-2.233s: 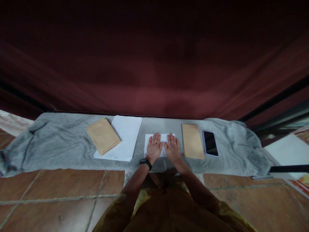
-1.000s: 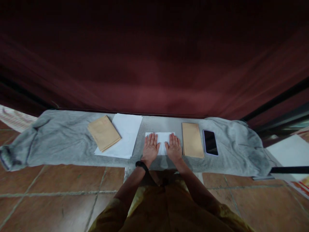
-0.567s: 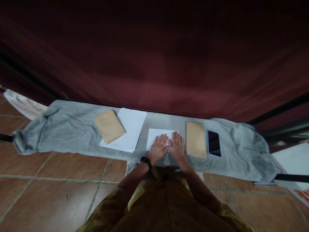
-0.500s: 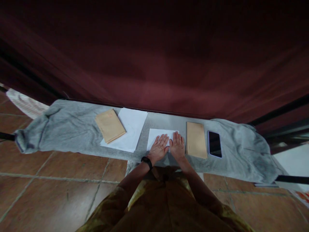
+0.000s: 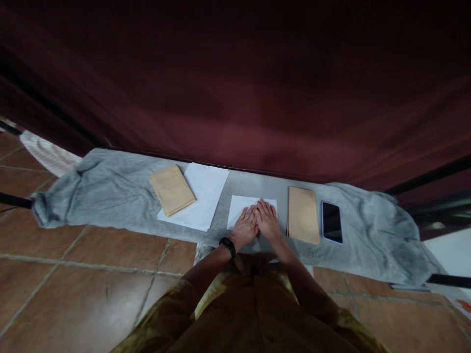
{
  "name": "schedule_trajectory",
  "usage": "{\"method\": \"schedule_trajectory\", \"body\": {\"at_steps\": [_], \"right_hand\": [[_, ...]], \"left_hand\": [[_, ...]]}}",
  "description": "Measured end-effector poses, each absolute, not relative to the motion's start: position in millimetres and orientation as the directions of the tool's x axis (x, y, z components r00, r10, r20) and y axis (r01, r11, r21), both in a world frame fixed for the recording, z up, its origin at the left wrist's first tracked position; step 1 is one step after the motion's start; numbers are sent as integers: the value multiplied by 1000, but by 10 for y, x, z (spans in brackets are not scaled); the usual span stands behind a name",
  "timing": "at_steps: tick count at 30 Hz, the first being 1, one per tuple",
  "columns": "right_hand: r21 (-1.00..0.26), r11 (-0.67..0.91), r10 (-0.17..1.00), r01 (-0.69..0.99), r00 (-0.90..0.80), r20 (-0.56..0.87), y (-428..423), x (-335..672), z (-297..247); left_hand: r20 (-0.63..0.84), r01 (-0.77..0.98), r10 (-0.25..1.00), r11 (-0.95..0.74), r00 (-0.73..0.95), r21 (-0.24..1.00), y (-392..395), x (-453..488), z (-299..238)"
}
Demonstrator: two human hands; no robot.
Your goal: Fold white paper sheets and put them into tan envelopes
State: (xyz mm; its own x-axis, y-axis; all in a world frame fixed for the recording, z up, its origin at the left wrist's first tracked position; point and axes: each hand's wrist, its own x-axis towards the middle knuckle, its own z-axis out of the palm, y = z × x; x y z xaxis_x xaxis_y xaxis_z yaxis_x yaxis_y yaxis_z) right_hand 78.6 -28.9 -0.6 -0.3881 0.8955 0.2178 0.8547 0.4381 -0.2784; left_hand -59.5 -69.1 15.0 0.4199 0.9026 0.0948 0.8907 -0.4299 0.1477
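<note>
A small white sheet of paper [image 5: 238, 206], perhaps folded, lies in front of me on the grey cloth [image 5: 217, 239]. My left hand [image 5: 244, 228] rests flat on its left part, fingers stretched out, a black band around the wrist. My right hand [image 5: 268, 220] lies flat on the right part, its fingers pointing away from me. The two hands touch or nearly touch at the middle, and they hide the sheet's near edge. Right of the right hand are brown envelopes [image 5: 303, 215] in a neat stack.
Larger white sheets [image 5: 209, 189] lie to the left, partly under more brown envelopes [image 5: 172, 190]. A phone [image 5: 331, 222] with a dark screen lies at the right. Dark red fabric [image 5: 235, 132] rises behind the cloth's far edge. Brown floor tiles [image 5: 110, 279] show below.
My right hand has slid left over the paper toward my left hand, baring the sheet's upper right corner. The whole view has shifted slightly.
</note>
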Motion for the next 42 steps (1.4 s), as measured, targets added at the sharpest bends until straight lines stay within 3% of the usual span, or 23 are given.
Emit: {"method": "schedule_trajectory", "body": {"at_steps": [5,14,35,42], "right_hand": [[-247,452,888,857,-407,214,-251,816,-5],[-187,495,860,849,-446,249,-295,823,23],[-264,288,933,921,-207,294,-315,725,-26],[-264,378,913,887,-310,264,-337,630,-16]], "left_hand": [[84,889,903,-429,420,161,-683,-577,174],[194,849,875,-480,444,221,-690,-749,20],[101,972,985,-157,141,176,-400,-820,122],[141,966,977,-186,161,181,-398,-841,81]]}}
